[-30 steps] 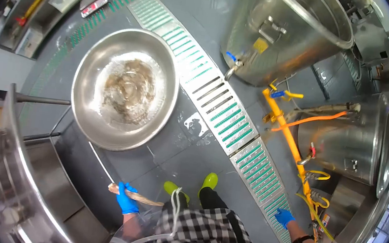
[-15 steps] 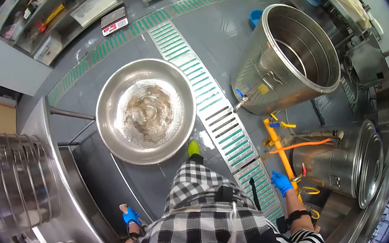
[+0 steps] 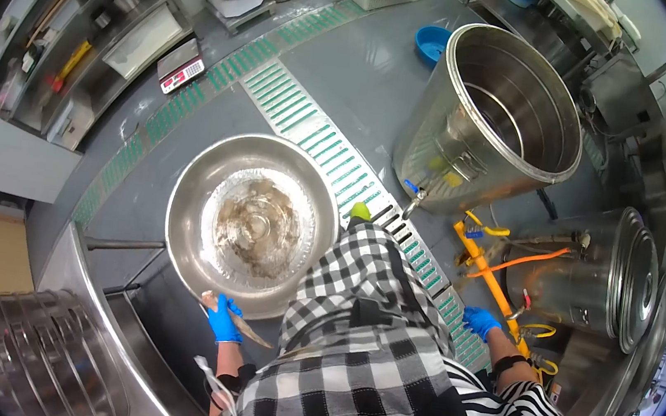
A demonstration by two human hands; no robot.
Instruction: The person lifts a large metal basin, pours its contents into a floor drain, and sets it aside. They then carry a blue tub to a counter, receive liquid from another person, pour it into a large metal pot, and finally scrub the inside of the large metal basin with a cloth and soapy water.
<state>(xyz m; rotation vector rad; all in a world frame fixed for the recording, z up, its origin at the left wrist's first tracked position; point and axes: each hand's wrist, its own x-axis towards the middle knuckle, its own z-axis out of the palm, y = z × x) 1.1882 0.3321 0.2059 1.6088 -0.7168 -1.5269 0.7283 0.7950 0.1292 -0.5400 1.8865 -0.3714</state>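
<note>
My left hand point(image 3: 223, 321) has its fingers closed round a long brown strip point(image 3: 255, 335) at the steel basin's point(image 3: 186, 207) near rim (basin on the floor). My right hand point(image 3: 481, 320) is beside the yellow pipe point(image 3: 480, 266); I cannot tell its grip.

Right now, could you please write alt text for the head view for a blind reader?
A person's blue-gloved left hand holds a pale strip at the near rim of a wide steel basin; the gloved right hand is beside a yellow pipe.
</note>
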